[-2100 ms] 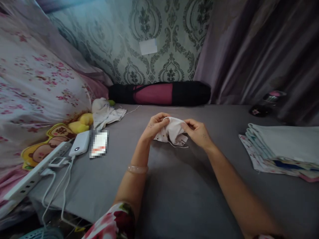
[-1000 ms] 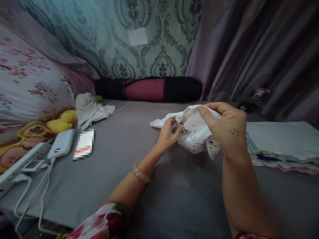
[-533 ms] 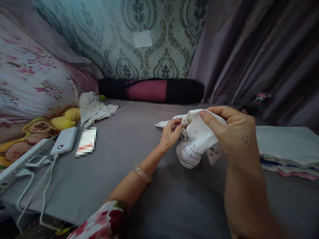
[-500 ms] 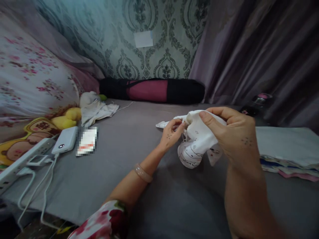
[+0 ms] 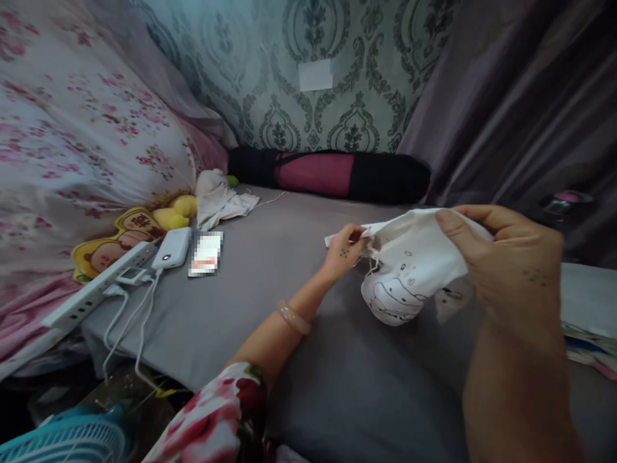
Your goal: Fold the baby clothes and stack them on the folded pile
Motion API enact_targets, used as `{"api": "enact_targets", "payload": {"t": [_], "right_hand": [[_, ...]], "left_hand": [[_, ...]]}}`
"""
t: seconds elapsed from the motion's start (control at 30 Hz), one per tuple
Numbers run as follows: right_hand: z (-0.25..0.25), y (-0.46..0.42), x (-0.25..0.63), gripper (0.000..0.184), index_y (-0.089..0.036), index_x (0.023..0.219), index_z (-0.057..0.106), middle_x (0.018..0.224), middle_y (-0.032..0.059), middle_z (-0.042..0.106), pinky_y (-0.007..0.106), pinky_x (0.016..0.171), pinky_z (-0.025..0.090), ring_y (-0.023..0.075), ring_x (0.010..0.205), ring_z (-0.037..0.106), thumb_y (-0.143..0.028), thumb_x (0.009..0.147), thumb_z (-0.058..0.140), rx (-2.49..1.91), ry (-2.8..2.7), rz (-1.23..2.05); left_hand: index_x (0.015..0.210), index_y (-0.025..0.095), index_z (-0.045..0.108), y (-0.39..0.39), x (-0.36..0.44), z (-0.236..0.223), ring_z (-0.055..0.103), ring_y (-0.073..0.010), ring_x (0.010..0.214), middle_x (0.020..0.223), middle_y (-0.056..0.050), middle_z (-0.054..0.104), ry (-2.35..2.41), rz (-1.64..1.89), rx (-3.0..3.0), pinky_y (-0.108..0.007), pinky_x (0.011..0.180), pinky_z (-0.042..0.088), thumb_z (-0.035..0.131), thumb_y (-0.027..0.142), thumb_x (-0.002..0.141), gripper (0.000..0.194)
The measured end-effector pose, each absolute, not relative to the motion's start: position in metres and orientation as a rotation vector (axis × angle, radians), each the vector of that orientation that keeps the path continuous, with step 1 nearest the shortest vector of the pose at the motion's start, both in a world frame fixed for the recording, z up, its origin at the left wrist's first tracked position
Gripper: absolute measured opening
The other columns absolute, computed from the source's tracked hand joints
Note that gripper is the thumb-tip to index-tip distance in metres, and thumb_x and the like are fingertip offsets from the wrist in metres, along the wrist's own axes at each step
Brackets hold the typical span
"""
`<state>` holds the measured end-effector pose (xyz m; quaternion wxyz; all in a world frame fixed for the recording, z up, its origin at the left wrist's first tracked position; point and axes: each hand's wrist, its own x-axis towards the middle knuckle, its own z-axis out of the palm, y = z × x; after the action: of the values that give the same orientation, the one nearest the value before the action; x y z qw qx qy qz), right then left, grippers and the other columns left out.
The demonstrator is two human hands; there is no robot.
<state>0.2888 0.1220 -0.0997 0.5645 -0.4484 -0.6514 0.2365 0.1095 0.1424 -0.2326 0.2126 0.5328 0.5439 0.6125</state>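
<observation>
Between my two hands hangs a soft white cloth item (image 5: 405,276), printed with black cartoon line drawings. I cannot tell if it is a small garment or a bag. My left hand (image 5: 347,251) pinches its left edge, where thin white strings dangle. On the other side, my right hand (image 5: 501,251) grips the upper right edge between thumb and fingers. The top edge is stretched between the hands, and the lower part droops in a rounded fold above the grey bed sheet (image 5: 270,257).
A folded cloth stack (image 5: 588,308) lies at the right. Along the wall rests a black and pink roll bag (image 5: 313,173). At left are a white power bank (image 5: 172,247), a power strip (image 5: 101,289), cables, a crumpled cloth (image 5: 224,209) and a blue fan (image 5: 72,440).
The view has swung left, bringing the blue fan into sight. My hands have moved apart, and the white cloth's top edge is stretched wider between them.
</observation>
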Motion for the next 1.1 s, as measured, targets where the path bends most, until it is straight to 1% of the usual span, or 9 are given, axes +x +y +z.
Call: {"api": "enact_targets", "payload": {"t": [0.17,0.33,0.47,0.67,0.8,0.87,0.97,1.0,1.1], "right_hand": [[-0.104,0.14,0.297,0.026,-0.018,0.081,0.075,0.066,0.0048,0.066,0.027,0.045,0.04,0.0133,0.05,0.053,-0.041,0.067,0.076,-1.047,-1.53,0.571],[-0.102,0.15,0.296,0.024,-0.018,0.083,0.074,0.074,0.0041,0.07,0.026,0.054,0.042,0.0143,0.06,0.058,-0.04,0.074,0.07,-0.969,-1.826,0.45],[-0.098,0.155,0.3,0.027,-0.022,0.083,0.074,0.076,0.0023,0.071,0.028,0.056,0.043,0.0171,0.064,0.061,-0.047,0.078,0.064,-0.943,-1.974,0.365],[-0.083,0.152,0.314,0.028,-0.022,0.081,0.072,0.078,0.0029,0.07,0.031,0.064,0.045,0.0181,0.071,0.062,-0.048,0.084,0.06,-0.871,-2.1,0.264],[-0.07,0.143,0.317,0.03,-0.025,0.09,0.07,0.092,0.0048,0.067,0.033,0.073,0.045,0.0203,0.088,0.061,-0.048,0.091,0.051,-0.811,-1.961,0.07],[-0.072,0.143,0.315,0.032,-0.026,0.091,0.069,0.096,0.0057,0.066,0.034,0.076,0.044,0.0214,0.093,0.059,-0.046,0.095,0.045,-0.813,-1.944,-0.026],[-0.082,0.15,0.308,0.033,-0.025,0.084,0.067,0.091,0.0057,0.066,0.035,0.076,0.042,0.022,0.089,0.058,-0.043,0.096,0.043,-0.788,-2.193,-0.087],[-0.085,0.153,0.306,0.033,-0.024,0.084,0.067,0.092,0.0059,0.066,0.036,0.077,0.042,0.0223,0.09,0.058,-0.043,0.096,0.043,-0.781,-2.226,-0.105],[-0.091,0.163,0.3,0.036,-0.023,0.091,0.067,0.103,0.0079,0.064,0.038,0.084,0.04,0.0237,0.098,0.056,-0.045,0.097,0.039,-0.796,-2.029,-0.15]], "left_hand": [[0.083,0.016,0.063,0.126,0.07,-0.218,0.056,-0.0112,0.07,0.074,0.0,0.063,1.513,1.792,1.35,-0.023,0.067,0.045,0.061,0.028,0.081,0.012],[0.09,0.018,0.06,0.1,0.041,-0.187,0.053,-0.0101,0.068,0.074,0.001,0.061,1.564,1.96,1.371,-0.021,0.063,0.042,0.054,0.027,0.085,0.013],[0.092,0.019,0.062,0.079,0.027,-0.155,0.052,-0.0115,0.07,0.076,0.0,0.06,1.707,1.93,1.654,-0.022,0.064,0.04,0.051,0.03,0.087,0.016],[0.084,0.019,0.063,0.047,0.014,-0.094,0.053,-0.0152,0.075,0.077,-0.002,0.061,1.906,1.577,2.182,-0.026,0.068,0.042,0.056,0.028,0.084,0.012],[0.084,0.02,0.064,0.038,0.009,-0.058,0.052,-0.0156,0.075,0.076,-0.002,0.059,1.85,1.734,2.278,-0.026,0.067,0.043,0.059,0.027,0.082,0.008],[0.082,0.02,0.064,0.041,0.009,-0.052,0.052,-0.0147,0.071,0.074,-0.001,0.059,1.824,1.744,2.29,-0.025,0.065,0.042,0.058,0.025,0.082,0.007],[0.072,0.019,0.062,0.053,0.009,-0.06,0.049,-0.0128,0.063,0.066,0.001,0.057,1.813,1.398,2.344,-0.024,0.06,0.04,0.06,0.022,0.077,0.007],[0.071,0.019,0.062,0.057,0.009,-0.065,0.049,-0.0127,0.063,0.066,0.001,0.057,1.836,1.415,2.307,-0.024,0.06,0.039,0.059,0.023,0.077,0.007],[0.079,0.018,0.063,0.069,0.005,-0.078,0.051,-0.013,0.068,0.072,0.0,0.059,1.906,1.775,2.083,-0.023,0.062,0.039,0.055,0.026,0.081,0.011]]}}
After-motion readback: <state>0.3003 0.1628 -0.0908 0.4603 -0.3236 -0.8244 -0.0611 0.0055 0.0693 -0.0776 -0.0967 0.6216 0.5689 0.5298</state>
